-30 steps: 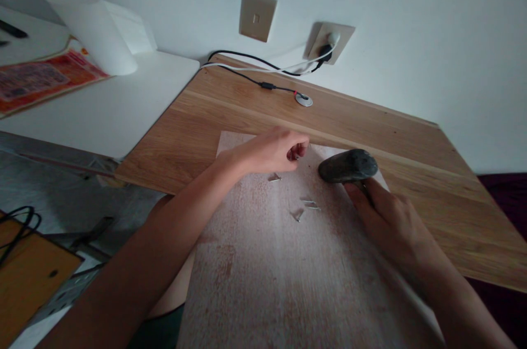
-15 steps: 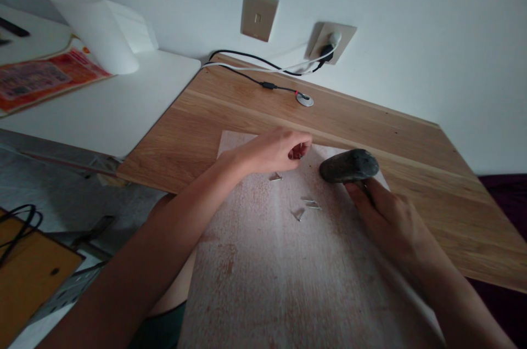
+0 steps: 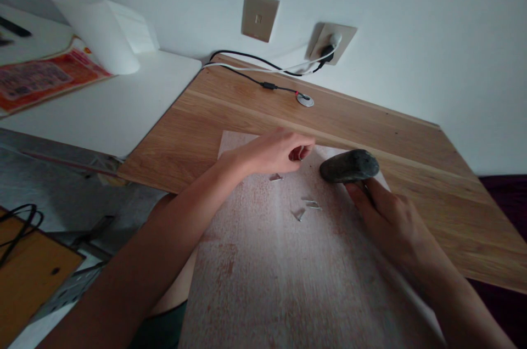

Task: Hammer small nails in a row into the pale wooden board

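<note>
My left hand (image 3: 284,150) is over the far end of a whitish, worn wooden board (image 3: 263,261), thumb and fingers pinched together. A small silvery glint shows between them, apparently a nail (image 3: 302,153), mostly hidden by the fingers. My right hand (image 3: 389,209) is wrapped around the handle of a hammer (image 3: 348,166), whose dark, blunt head is over the board's far right part. Between and below the hands lie several loose nails; one nail (image 3: 276,177) is just under my left hand, and another nail (image 3: 299,214) is nearer to me.
The board lies on a brown wooden desk (image 3: 177,135). Black and white cables (image 3: 255,69) run along the wall to a socket (image 3: 333,44). On the left, a white table (image 3: 152,96) bears a paper roll (image 3: 99,36) and an orange packet (image 3: 49,74).
My left hand's fingertips have shifted very slightly to the right. The hammer, my right hand and the loose nails look unmoved.
</note>
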A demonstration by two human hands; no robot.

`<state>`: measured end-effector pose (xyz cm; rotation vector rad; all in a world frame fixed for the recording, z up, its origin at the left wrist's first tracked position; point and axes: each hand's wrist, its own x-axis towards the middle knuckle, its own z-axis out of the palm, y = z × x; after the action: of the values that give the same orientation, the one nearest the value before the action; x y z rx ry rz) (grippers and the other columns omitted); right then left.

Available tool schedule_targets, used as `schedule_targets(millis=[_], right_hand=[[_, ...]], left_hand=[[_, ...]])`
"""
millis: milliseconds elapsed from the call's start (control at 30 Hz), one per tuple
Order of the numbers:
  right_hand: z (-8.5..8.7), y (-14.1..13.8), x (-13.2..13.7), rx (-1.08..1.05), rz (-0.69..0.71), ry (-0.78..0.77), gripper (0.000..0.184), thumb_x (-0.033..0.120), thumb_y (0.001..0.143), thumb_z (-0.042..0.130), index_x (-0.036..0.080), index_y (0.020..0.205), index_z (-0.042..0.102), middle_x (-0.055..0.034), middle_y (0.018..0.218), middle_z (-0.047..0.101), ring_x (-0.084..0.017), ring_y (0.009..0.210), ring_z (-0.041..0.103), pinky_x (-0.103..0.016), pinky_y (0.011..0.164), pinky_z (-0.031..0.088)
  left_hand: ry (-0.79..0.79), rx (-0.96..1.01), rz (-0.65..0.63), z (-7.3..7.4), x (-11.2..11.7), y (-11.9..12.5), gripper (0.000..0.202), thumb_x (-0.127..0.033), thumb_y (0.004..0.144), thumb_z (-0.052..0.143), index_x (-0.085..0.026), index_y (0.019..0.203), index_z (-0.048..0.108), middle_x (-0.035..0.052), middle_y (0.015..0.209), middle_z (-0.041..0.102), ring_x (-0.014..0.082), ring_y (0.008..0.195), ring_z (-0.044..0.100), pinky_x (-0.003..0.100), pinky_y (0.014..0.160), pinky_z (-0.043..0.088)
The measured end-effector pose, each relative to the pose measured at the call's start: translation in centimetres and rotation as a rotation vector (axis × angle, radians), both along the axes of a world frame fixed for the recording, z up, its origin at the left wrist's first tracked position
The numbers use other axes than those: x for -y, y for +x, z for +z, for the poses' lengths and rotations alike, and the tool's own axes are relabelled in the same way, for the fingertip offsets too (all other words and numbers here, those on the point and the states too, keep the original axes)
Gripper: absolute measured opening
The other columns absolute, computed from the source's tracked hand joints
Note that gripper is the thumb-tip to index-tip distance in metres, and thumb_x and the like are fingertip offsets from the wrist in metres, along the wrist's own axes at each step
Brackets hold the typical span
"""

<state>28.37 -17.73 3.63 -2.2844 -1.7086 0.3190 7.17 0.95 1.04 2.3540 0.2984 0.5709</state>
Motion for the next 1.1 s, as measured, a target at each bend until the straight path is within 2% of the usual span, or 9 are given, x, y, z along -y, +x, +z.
schedule_targets(millis=[400,567,800,933,1100], right_hand=[[-0.11,0.05,0.04,-0.011,0.022,0.058,0.035,0.057,0.098,0.045,0.027,0.097,0.063,-0.0059,0.062,0.063,-0.030,0.062,0.070,-0.034,0.056,0.040],[-0.11,0.09,-0.06,0.000,0.018,0.045,0.036,0.058,0.097,0.044,0.027,0.097,0.063,-0.0062,0.061,0.061,-0.032,0.066,0.071,-0.035,0.057,0.041],[-0.22,0.13,0.12,-0.006,0.011,0.040,0.037,0.057,0.098,0.044,0.026,0.097,0.064,-0.0058,0.061,0.061,-0.030,0.064,0.070,-0.034,0.058,0.041],[-0.20,0.10,0.05,0.002,0.029,0.061,0.034,0.055,0.098,0.044,0.026,0.095,0.063,-0.0062,0.062,0.061,-0.031,0.071,0.073,-0.034,0.060,0.043],[-0.09,-0.08,-0.11,0.009,0.016,0.053,0.036,0.056,0.097,0.043,0.025,0.096,0.062,-0.0070,0.063,0.063,-0.031,0.068,0.073,-0.033,0.057,0.040]], left_hand=[[-0.021,0.004,0.001,-0.20,-0.05,0.03,0.019,0.000,0.083,0.061,-0.019,0.085,0.060,-0.0019,0.080,0.066,0.0118,0.073,0.058,0.028,0.072,0.040],[-0.011,0.004,0.009,-0.23,-0.01,0.01,0.020,0.000,0.083,0.061,-0.019,0.086,0.060,-0.0016,0.080,0.066,0.0118,0.073,0.058,0.028,0.072,0.040],[-0.015,0.005,0.015,-0.16,0.08,0.02,0.019,0.000,0.085,0.062,-0.019,0.086,0.059,-0.0016,0.080,0.066,0.0112,0.072,0.057,0.028,0.072,0.040],[-0.025,0.015,0.016,-0.06,0.18,0.00,0.019,-0.001,0.086,0.061,-0.019,0.086,0.058,-0.0019,0.080,0.065,0.0114,0.073,0.057,0.027,0.072,0.041],[-0.029,0.007,0.026,-0.02,0.24,0.00,0.018,-0.002,0.087,0.061,-0.019,0.085,0.057,-0.0015,0.080,0.065,0.0120,0.073,0.057,0.028,0.073,0.041]])
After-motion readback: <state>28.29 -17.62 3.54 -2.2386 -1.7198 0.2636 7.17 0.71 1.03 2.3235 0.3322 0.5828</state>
